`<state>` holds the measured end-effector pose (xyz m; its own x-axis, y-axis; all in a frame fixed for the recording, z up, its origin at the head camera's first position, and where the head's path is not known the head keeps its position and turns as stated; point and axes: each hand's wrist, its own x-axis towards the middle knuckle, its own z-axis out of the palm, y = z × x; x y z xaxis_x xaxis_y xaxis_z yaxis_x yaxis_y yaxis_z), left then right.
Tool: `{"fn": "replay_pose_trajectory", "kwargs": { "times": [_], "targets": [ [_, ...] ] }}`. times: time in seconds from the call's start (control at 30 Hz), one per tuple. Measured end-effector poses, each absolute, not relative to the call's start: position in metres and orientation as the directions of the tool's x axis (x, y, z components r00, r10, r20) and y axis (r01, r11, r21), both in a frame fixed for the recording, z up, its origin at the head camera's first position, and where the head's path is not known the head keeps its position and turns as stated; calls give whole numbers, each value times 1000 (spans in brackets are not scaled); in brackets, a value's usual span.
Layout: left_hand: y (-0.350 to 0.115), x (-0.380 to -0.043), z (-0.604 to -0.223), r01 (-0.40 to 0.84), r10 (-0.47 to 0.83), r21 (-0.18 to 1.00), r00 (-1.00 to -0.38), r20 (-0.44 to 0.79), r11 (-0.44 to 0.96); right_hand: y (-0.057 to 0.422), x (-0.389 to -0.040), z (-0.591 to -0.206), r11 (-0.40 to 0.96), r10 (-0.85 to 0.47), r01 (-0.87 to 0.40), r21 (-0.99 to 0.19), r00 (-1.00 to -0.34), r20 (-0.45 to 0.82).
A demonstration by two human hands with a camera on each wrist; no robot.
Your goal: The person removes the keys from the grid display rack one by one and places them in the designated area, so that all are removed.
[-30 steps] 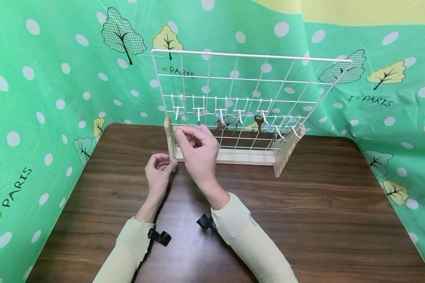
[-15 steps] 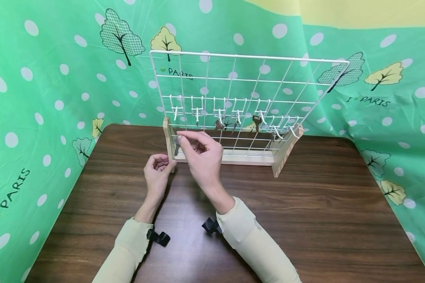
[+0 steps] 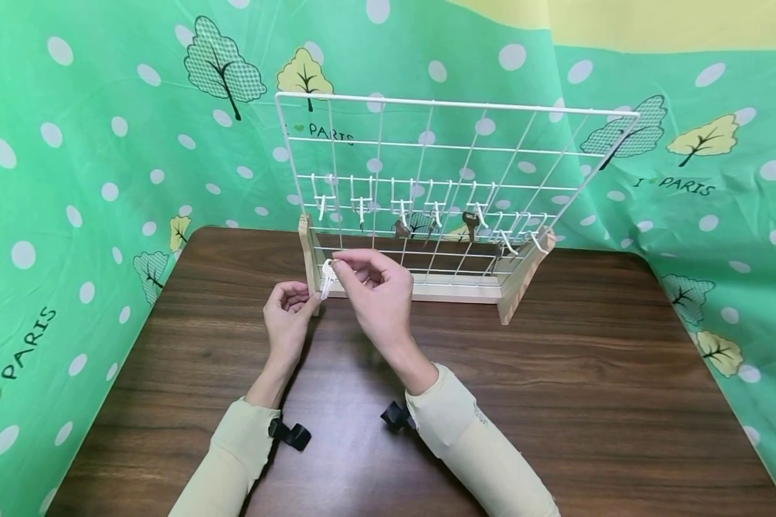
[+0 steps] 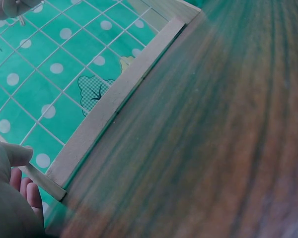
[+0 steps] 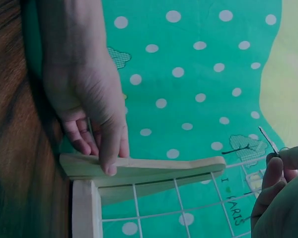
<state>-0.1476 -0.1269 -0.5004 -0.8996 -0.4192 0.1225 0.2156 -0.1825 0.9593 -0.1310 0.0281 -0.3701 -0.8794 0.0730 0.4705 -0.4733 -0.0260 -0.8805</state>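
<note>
From where I stand, the key (image 3: 327,278) is up off the desk (image 3: 588,373), at the near left of the wire rack (image 3: 459,105), pinched between the thumb and forefinger of the right hand (image 3: 384,301). They have it by its head, probably so the blade hangs free. The left hand (image 3: 287,312) grips the foot of the left wooden side (image 3: 307,248), thumb on one face and fingers on the other, I'd guess to keep the light frame from shifting. The white hooks (image 3: 322,208) sit in a row across the wires, likely spaced to keep hung pieces apart; a dark key (image 3: 470,224) hangs toward the right.

What hangs at the far right is a tangle I can't sort out. The held key's head is partly covered by fingertips, and I can't tell whether its tip touches the left thumb. From the left wrist, the right hand is cut off at the top edge.
</note>
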Motion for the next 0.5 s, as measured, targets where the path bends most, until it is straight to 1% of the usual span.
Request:
{"fn": "replay_pose_trajectory", "kwargs": {
  "times": [0.17,0.5],
  "targets": [
    [-127,-147,-501,220,-418,958,-900,125,-185,31,-130,-375,-21,36,-439,-898,-898,438],
    [-126,-146,-501,227,-416,955,-900,131,-191,41,-130,-387,-65,-70,-369,-927,-925,373]
  ]
}}
